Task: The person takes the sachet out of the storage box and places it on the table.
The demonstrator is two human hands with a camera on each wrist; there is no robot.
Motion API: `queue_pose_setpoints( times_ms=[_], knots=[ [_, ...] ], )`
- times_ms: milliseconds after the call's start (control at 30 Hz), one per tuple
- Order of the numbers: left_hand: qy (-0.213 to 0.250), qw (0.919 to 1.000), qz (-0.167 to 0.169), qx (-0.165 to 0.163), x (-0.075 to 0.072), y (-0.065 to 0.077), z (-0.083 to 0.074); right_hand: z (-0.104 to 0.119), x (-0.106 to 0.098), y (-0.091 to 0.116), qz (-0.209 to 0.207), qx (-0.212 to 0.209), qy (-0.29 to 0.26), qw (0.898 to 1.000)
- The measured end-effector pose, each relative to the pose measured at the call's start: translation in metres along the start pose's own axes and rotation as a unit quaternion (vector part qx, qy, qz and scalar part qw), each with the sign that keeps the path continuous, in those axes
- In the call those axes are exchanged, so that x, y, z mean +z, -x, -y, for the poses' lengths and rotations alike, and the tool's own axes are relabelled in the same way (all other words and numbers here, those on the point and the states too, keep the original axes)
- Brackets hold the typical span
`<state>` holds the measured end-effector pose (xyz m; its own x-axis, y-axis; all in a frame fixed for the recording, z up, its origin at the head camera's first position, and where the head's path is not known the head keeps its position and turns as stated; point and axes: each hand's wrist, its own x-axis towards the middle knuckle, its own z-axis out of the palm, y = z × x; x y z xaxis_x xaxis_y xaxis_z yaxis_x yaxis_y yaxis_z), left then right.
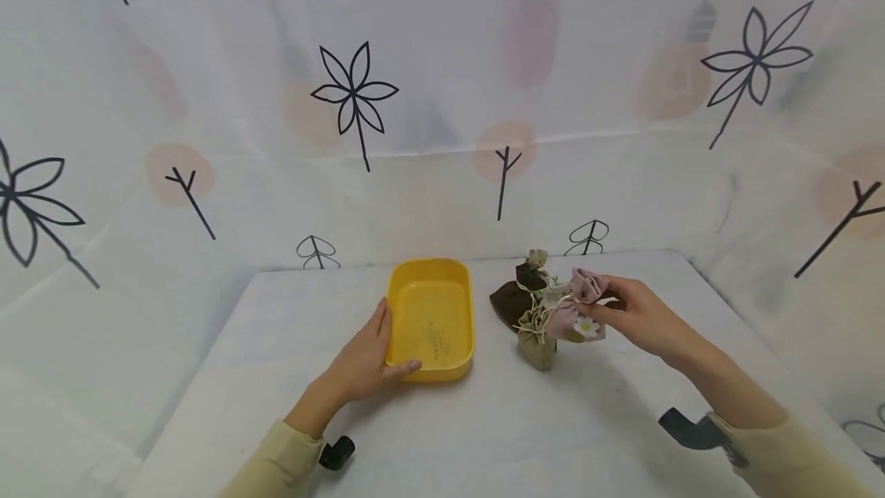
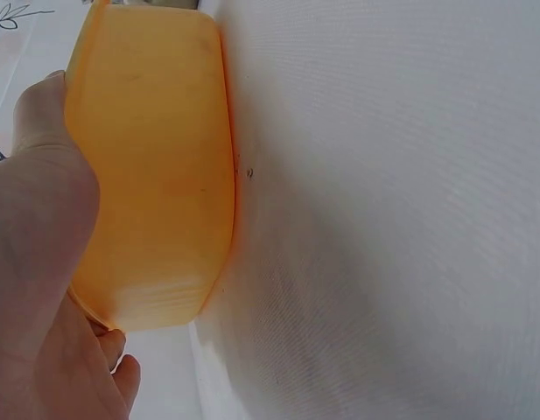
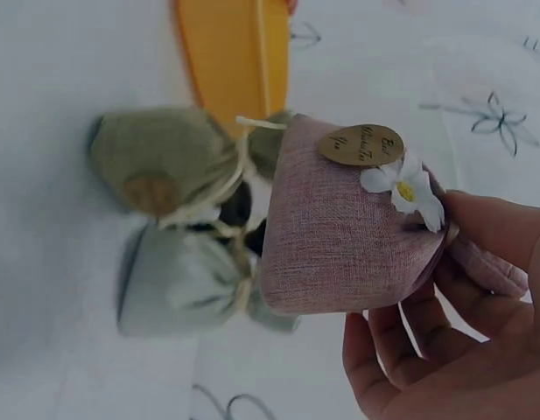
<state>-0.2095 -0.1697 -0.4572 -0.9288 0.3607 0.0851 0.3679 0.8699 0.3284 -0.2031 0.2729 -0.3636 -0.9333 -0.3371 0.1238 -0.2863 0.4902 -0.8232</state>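
A yellow plastic tray [image 1: 430, 302] lies on the white table, with dark specks on its floor. My left hand [image 1: 359, 360] grips its near left corner, thumb at the near rim and fingers along the left side. My right hand [image 1: 643, 317] pinches a pink cloth drawstring pouch [image 3: 340, 232] by its gathered neck, above the table. This pouch carries a white flower [image 3: 408, 190] and a brown oval tag [image 3: 361, 144]. Behind it stand an olive green pouch [image 3: 169, 153], a pale grey-green pouch [image 3: 178, 284] and a dark brown pouch [image 1: 510, 303], partly hidden by one another.
The pouches cluster to the right of the tray. A white cloth with line-drawn flowers [image 1: 354, 91] hangs behind the table [image 1: 442, 436] and along its sides. Dark straps [image 1: 337, 453] show at both sleeves.
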Motion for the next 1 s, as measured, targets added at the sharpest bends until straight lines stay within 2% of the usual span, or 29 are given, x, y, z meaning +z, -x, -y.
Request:
queue_pose_setpoints(
  times_ms=[267,467,633,867,1000],
  knots=[
    [0.008,1.0000,0.006,-0.002,0.001,0.002,-0.001,-0.035,-0.012,0.000,0.003,0.029,0.030,0.999],
    [0.010,0.9999,0.010,0.001,-0.001,0.003,-0.003,-0.058,-0.006,-0.005,0.013,0.045,0.024,0.999],
    [0.023,0.9995,0.024,-0.002,-0.002,0.002,-0.004,-0.074,0.003,-0.004,0.029,0.055,0.046,0.997],
    [0.100,0.9935,0.049,-0.025,-0.009,0.002,0.002,-0.077,-0.002,0.002,0.022,0.041,0.076,0.996],
    [0.120,0.9917,0.042,-0.021,-0.018,0.007,0.013,-0.079,-0.016,0.008,-0.021,-0.001,0.158,0.987]
  ],
)
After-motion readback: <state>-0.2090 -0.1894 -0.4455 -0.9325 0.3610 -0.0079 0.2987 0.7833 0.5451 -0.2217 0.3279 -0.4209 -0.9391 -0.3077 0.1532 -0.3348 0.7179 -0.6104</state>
